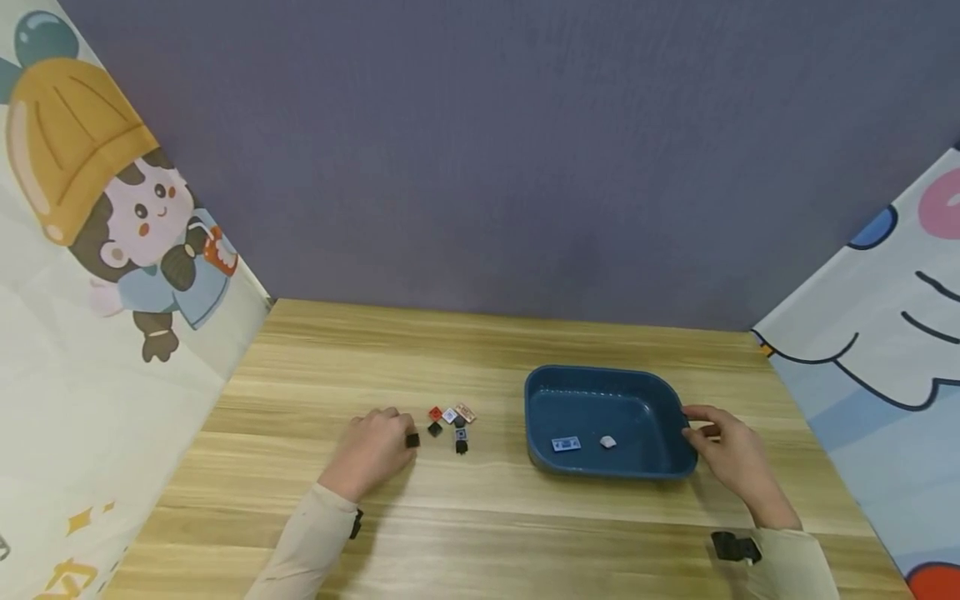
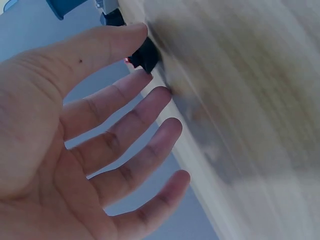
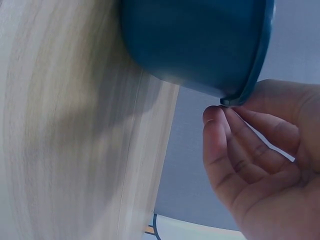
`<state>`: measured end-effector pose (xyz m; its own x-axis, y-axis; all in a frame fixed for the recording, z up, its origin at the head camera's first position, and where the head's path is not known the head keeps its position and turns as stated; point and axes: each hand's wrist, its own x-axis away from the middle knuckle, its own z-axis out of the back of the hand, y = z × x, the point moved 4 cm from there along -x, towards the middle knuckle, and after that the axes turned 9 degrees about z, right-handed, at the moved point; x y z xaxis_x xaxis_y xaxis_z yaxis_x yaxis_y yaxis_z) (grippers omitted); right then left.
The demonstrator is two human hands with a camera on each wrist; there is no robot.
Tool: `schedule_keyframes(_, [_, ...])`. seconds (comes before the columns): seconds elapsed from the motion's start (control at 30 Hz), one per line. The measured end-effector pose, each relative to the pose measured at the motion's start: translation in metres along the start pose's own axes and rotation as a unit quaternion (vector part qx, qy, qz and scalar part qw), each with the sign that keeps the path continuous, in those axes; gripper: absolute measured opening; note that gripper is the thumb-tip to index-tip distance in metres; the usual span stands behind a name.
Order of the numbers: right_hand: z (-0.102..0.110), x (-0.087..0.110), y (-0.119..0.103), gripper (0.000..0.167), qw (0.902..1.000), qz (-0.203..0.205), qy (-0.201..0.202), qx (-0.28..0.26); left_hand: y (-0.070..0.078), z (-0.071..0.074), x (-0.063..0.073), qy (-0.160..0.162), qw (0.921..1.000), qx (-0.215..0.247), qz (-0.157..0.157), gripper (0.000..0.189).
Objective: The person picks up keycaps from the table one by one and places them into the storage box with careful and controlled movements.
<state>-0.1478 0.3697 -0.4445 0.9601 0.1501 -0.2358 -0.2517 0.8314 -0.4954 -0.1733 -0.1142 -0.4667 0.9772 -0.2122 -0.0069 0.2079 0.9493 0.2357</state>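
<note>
My left hand is low over the table, left of a loose cluster of small pieces. Between its thumb and index fingertips it pinches a small black block; the other fingers spread loosely. The nearby cluster has a red square piece, a white one, a tan rectangular one, a black one and a blue-grey one. My right hand pinches the right rim of a dark blue bin, thumb and fingertips meeting at its edge in the right wrist view.
Inside the bin lie a light blue rectangular piece and a small white piece. The wood-grain table ends at a grey back panel. Cartoon-printed sheets border both sides.
</note>
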Motion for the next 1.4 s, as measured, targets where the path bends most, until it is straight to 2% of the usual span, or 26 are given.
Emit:
schedule_keyframes(0.37, [0.000, 0.001, 0.000, 0.032, 1.0000, 0.001, 0.001, 0.000, -0.005, -0.002, -0.001, -0.008, 0.9998, 0.008, 0.015, 0.020])
schedule_keyframes(0.67, [0.001, 0.001, -0.001, 0.032, 1.0000, 0.000, 0.000, 0.000, -0.003, 0.004, 0.001, 0.014, 0.9997, 0.017, 0.007, 0.023])
schedule_keyframes(0.9, [-0.001, 0.000, -0.001, 0.033, 0.9999, 0.009, 0.003, -0.006, 0.007, 0.012, 0.003, 0.043, 0.9985, 0.023, -0.025, 0.022])
schedule_keyframes(1.2, [-0.001, 0.001, -0.001, 0.032, 0.9998, 0.007, 0.011, -0.018, 0.019, 0.014, 0.002, 0.058, 0.9969, 0.022, -0.049, 0.023])
schedule_keyframes(1.4, [-0.001, 0.002, -0.002, 0.032, 0.9995, 0.007, 0.017, -0.026, 0.039, 0.022, -0.003, 0.056, 0.9954, 0.036, -0.069, 0.026])
